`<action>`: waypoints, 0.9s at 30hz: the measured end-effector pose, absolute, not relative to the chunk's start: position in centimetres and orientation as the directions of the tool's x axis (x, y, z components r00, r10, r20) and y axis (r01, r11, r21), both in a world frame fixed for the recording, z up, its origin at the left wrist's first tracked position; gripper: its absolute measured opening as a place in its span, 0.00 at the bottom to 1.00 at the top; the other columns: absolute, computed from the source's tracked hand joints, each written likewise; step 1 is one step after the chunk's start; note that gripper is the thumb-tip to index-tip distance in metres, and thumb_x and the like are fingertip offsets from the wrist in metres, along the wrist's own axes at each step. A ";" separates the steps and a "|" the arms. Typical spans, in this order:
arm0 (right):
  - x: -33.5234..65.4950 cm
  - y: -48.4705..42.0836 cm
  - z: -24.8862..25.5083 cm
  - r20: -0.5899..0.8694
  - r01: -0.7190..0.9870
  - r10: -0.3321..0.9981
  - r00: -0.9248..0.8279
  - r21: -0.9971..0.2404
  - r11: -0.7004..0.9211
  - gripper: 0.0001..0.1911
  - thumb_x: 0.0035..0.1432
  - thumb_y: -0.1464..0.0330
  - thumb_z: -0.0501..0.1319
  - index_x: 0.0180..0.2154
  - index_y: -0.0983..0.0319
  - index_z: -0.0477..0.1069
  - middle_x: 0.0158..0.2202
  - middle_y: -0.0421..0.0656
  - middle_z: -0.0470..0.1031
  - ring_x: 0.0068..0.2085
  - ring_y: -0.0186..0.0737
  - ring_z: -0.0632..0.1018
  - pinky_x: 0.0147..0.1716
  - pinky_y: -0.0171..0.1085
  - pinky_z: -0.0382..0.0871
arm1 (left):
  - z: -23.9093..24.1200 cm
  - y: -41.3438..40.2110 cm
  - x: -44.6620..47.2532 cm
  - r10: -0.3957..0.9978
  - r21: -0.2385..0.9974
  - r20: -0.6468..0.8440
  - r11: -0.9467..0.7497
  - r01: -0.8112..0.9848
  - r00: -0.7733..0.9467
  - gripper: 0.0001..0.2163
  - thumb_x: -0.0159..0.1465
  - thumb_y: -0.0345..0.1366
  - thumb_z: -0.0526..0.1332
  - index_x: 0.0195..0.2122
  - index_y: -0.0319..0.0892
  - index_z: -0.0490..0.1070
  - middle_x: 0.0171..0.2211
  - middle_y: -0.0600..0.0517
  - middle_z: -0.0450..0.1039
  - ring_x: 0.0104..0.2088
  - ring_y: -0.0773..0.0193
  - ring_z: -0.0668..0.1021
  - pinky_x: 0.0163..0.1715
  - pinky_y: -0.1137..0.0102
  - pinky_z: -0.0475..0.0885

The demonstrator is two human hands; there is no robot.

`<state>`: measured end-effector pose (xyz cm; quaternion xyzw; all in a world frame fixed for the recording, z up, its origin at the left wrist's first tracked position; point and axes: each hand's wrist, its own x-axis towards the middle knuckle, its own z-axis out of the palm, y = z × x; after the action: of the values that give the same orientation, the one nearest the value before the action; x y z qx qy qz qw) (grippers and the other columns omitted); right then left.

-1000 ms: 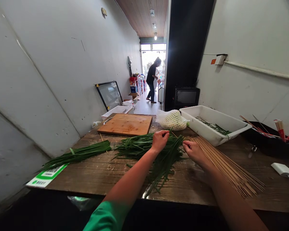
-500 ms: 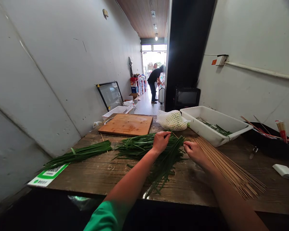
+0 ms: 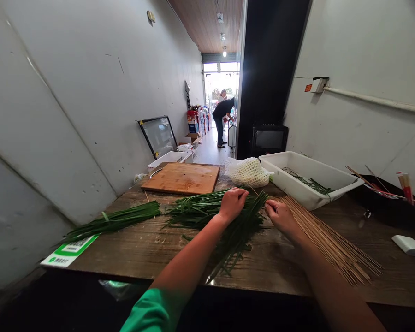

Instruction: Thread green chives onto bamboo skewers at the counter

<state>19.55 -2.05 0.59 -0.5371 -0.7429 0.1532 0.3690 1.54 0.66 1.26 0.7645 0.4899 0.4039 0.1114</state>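
Note:
A loose heap of green chive leaves (image 3: 207,213) lies across the middle of the wooden table (image 3: 145,249). My left hand (image 3: 232,202) rests on the heap's far end with its fingers curled down into the leaves. Just to its right, my right hand (image 3: 279,214) pinches the tips of some leaves, fingers pressed together. A fan of thin bamboo skewers (image 3: 327,240) spreads under and beyond my right wrist. A second, neater bunch of chives (image 3: 114,221) lies apart at the left.
A wooden cutting board (image 3: 182,178) sits at the back. Beside it are a white mesh bag (image 3: 247,172) and a white plastic tub (image 3: 307,177) with a few leaves. A dark tray (image 3: 383,193) of skewers stands far right. A person (image 3: 223,117) bends over in the far doorway.
Both hands have shifted slightly right and toward the far end of the chive heap. The person in the doorway has bent forward.

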 end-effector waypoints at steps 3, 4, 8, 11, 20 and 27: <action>19.5 -2.3 0.9 0.419 0.663 0.902 -0.106 -0.646 0.378 0.16 0.56 0.62 0.51 0.23 0.63 0.68 0.20 0.39 0.66 0.23 0.33 0.65 0.23 0.31 0.54 | 1.5 0.9 0.6 0.880 0.422 0.383 -0.438 0.794 0.282 0.09 0.60 0.36 0.58 0.33 0.42 0.78 0.34 0.48 0.76 0.38 0.60 0.75 0.43 0.66 0.65; 19.5 -2.4 1.1 0.428 0.650 0.899 -0.096 -0.657 0.382 0.16 0.56 0.61 0.51 0.23 0.63 0.68 0.20 0.39 0.66 0.24 0.33 0.65 0.24 0.31 0.55 | 1.5 0.9 0.5 0.887 0.364 0.320 -0.440 0.821 0.333 0.08 0.59 0.36 0.60 0.32 0.42 0.78 0.34 0.47 0.76 0.39 0.59 0.75 0.44 0.64 0.64; 19.4 -2.8 1.5 0.455 0.586 0.887 -0.084 -0.697 0.413 0.16 0.56 0.60 0.52 0.24 0.63 0.68 0.22 0.39 0.66 0.25 0.33 0.66 0.25 0.31 0.56 | 1.5 0.5 0.2 0.873 0.230 0.155 -0.488 0.842 0.463 0.08 0.56 0.33 0.59 0.32 0.42 0.78 0.35 0.46 0.74 0.41 0.54 0.74 0.44 0.61 0.63; 19.4 -2.8 1.3 0.466 0.577 0.880 -0.095 -0.694 0.430 0.16 0.57 0.61 0.52 0.24 0.63 0.68 0.23 0.39 0.67 0.26 0.33 0.66 0.26 0.31 0.57 | 1.6 0.2 0.4 0.862 0.212 0.151 -0.506 0.836 0.483 0.09 0.57 0.31 0.57 0.32 0.42 0.78 0.34 0.46 0.73 0.41 0.55 0.74 0.44 0.61 0.62; 19.4 -2.6 1.1 0.479 0.596 0.873 -0.092 -0.676 0.433 0.15 0.57 0.62 0.52 0.23 0.63 0.67 0.21 0.38 0.64 0.26 0.32 0.65 0.26 0.31 0.57 | 1.3 -0.3 1.5 0.819 0.204 0.187 -0.572 0.795 0.542 0.14 0.60 0.28 0.49 0.29 0.38 0.76 0.34 0.45 0.72 0.40 0.56 0.73 0.44 0.62 0.63; 19.2 -2.7 1.2 0.477 0.597 0.873 -0.100 -0.674 0.436 0.16 0.57 0.62 0.52 0.23 0.63 0.68 0.20 0.37 0.61 0.24 0.31 0.63 0.25 0.31 0.55 | 1.7 -0.5 1.6 0.834 0.169 0.176 -0.549 0.819 0.523 0.14 0.61 0.28 0.49 0.31 0.39 0.76 0.34 0.45 0.72 0.40 0.57 0.73 0.44 0.62 0.64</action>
<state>19.25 -2.70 1.16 -0.5074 -0.7246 0.1574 0.4390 1.65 -0.53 1.68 0.8720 0.4739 0.1184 0.0325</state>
